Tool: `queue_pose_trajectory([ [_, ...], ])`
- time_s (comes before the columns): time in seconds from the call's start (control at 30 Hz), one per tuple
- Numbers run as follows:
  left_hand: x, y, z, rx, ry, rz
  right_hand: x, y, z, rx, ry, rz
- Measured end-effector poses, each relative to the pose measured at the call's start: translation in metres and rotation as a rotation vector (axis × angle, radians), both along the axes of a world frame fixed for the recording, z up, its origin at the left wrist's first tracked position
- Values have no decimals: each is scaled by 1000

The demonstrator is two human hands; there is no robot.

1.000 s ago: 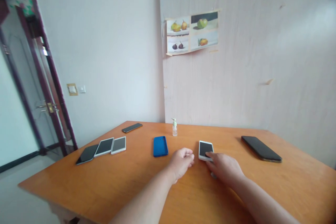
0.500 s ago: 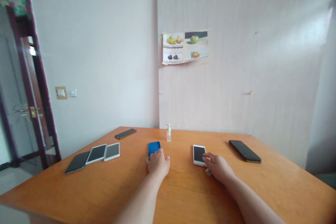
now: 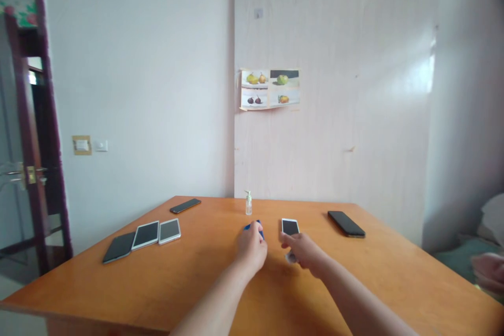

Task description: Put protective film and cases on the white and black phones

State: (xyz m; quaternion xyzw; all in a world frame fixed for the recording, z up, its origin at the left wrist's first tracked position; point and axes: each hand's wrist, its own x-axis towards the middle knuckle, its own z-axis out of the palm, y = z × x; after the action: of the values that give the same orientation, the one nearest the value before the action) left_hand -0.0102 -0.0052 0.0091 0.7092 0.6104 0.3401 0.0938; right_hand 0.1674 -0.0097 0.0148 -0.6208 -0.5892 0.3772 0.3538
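Observation:
My left hand [image 3: 251,248] is closed round a blue phone [image 3: 261,231], tilted up from the table; the hand hides most of it. To its right, my right hand [image 3: 307,253] has its fingers curled, with a small whitish wad [image 3: 290,257] poking out below them. I cannot tell whether the wad is tissue or cloth. Just beyond the right fingertips a white phone [image 3: 290,226] lies screen up, its near end covered by the hand. A small clear pump bottle [image 3: 248,205] stands upright behind both hands.
On the left of the wooden table [image 3: 197,278] a dark phone [image 3: 118,247] and two white-framed phones [image 3: 146,235] lie in a row. Another dark phone [image 3: 185,206] rests at the back left, and a black phone [image 3: 346,223] at the right. The wall stands behind.
My left hand has moved right and closed round the blue phone, which is now tilted up. The right hand stays by the white phone. The view has shifted slightly.

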Motion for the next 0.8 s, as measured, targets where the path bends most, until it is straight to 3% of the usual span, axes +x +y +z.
queue_pose_trajectory([
  [0.13, 14, -44, 2, 235, -116, -199, -16, -36, 2, -102, 310, 14],
  [0.27, 16, -95, -7, 316, -77, -305, -29, -74, -5, -26, 494, -7],
  [0.47, 3, -142, -30, 460, -123, -115, -37, -122, -23, 100, 596, -125],
  [0.63, -6, -147, -46, 292, -37, -156, -41, -157, -30, 60, 594, -130],
  [0.8, -9, -145, -41, 98, 28, -178, -34, -180, -37, -21, 525, -121],
])
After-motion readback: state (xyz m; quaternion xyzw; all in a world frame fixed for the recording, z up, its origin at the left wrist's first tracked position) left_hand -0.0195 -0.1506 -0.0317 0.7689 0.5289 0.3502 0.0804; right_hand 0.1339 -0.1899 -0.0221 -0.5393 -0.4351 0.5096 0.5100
